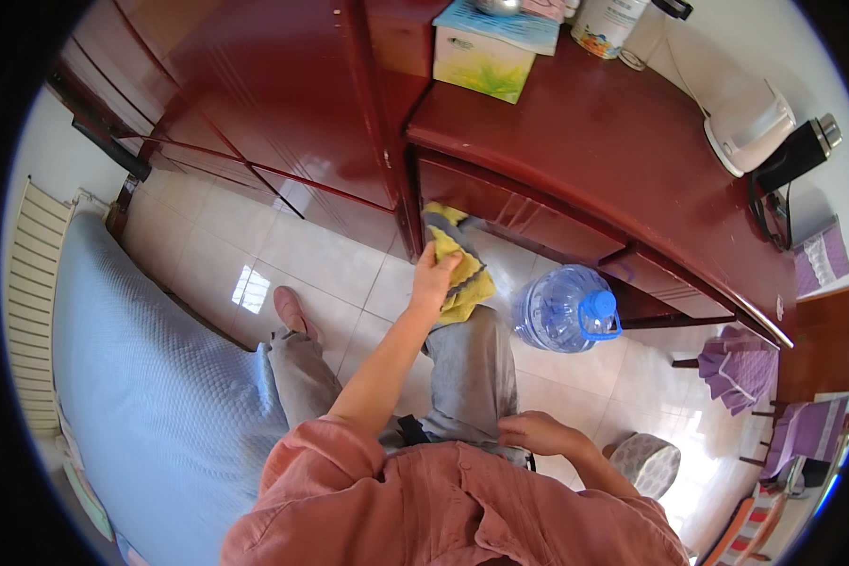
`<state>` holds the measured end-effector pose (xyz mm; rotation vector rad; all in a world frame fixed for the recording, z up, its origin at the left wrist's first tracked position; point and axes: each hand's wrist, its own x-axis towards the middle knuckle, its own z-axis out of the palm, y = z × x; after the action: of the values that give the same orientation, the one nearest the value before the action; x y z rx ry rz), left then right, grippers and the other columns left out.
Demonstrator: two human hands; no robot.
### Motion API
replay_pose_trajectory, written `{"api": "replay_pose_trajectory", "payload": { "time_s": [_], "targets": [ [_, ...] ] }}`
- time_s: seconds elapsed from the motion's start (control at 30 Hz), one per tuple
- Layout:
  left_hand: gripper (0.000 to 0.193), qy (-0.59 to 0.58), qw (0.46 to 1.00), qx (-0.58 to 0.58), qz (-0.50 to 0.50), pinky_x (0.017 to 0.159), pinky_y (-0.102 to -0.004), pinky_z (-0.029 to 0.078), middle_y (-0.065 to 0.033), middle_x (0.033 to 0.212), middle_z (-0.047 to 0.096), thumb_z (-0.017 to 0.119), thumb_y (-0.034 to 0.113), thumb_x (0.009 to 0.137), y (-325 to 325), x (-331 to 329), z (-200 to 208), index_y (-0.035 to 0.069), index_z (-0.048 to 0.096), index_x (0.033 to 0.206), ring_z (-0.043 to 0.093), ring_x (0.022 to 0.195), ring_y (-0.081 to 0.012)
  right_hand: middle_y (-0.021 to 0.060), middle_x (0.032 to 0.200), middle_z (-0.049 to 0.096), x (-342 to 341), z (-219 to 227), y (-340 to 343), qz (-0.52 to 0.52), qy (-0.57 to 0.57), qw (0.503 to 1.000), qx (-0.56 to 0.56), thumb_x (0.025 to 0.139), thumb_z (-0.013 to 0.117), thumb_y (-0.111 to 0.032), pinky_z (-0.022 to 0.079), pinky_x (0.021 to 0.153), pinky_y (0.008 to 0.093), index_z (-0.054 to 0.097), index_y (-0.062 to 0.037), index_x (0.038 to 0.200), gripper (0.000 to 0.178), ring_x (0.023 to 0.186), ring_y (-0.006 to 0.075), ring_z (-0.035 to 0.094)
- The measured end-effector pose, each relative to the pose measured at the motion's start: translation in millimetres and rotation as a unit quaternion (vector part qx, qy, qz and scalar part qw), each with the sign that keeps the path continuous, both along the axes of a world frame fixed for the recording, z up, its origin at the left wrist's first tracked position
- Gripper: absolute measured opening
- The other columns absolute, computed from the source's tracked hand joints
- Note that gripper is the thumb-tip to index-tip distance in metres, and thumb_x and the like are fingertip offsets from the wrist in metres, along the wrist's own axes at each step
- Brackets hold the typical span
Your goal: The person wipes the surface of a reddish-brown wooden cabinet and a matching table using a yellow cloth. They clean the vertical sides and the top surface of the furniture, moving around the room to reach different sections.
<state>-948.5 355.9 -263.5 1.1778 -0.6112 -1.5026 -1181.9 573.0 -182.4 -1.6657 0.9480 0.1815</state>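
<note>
My left hand (433, 277) is closed round a yellow and grey cloth (462, 274). The cloth hangs in folds just in front of the dark red desk (557, 123), beside the edge of its drawer front (509, 203), and its lower end comes close to my knee. I cannot tell whether it touches the wood. Against my grey trouser leg rests my right hand (541, 433), its fingers curled in, with nothing visible in them. A large clear blue water bottle (561, 309) with a blue cap and handle stands on the floor between my knee and the desk.
A dark red wardrobe (264, 94) adjoins the desk. On the desktop are a tissue box (486, 57), a white kettle (753, 124) and a black flask (792, 156). A bed with a light blue cover (151, 377) lies at left. A patterned stool (646, 464) stands at right.
</note>
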Motion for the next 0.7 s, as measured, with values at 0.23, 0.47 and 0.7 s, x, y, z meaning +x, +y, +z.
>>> {"api": "replay_pose_trajectory", "payload": {
  "time_s": [0.23,0.47,0.7],
  "targets": [
    [0.047,0.136,0.985,0.039,-0.100,0.095,-0.0372,0.055,-0.0057,0.120,0.069,0.064,0.003,0.090,48.6,39.4,109.3,0.010,0.057,0.137,0.068,0.107,-0.0209,0.0155,0.108,0.067,0.2,5.0,-17.0,-0.175,-0.010,0.966,-0.191,0.093,0.068,-0.024,0.051,0.083,0.0469,0.060,-0.0092,0.109,0.023,0.095,0.0376,0.064],
    [0.039,-0.045,0.956,-0.090,-0.277,0.095,-0.0306,0.045,-0.0039,0.115,0.056,0.068,0.009,0.089,104.0,1.0,104.5,0.005,0.060,0.127,0.056,0.109,-0.0171,0.0070,0.123,0.065,68.7,43.5,-78.0,-0.540,-0.434,0.719,0.042,0.089,0.080,-0.018,0.047,0.102,0.0337,0.055,-0.0018,0.134,0.053,0.113,0.0208,0.063],
    [0.047,-0.238,0.933,-0.165,-0.215,0.096,-0.0366,0.048,-0.0114,0.130,0.057,0.075,0.017,0.090,124.0,51.6,116.2,0.004,0.059,0.133,0.056,0.122,-0.0227,0.0114,0.133,0.061,32.9,62.9,-65.4,-0.580,-0.271,0.734,-0.229,0.082,0.081,-0.004,0.049,0.100,0.0332,0.054,0.0000,0.136,0.059,0.116,0.0180,0.061]
  ]
}}
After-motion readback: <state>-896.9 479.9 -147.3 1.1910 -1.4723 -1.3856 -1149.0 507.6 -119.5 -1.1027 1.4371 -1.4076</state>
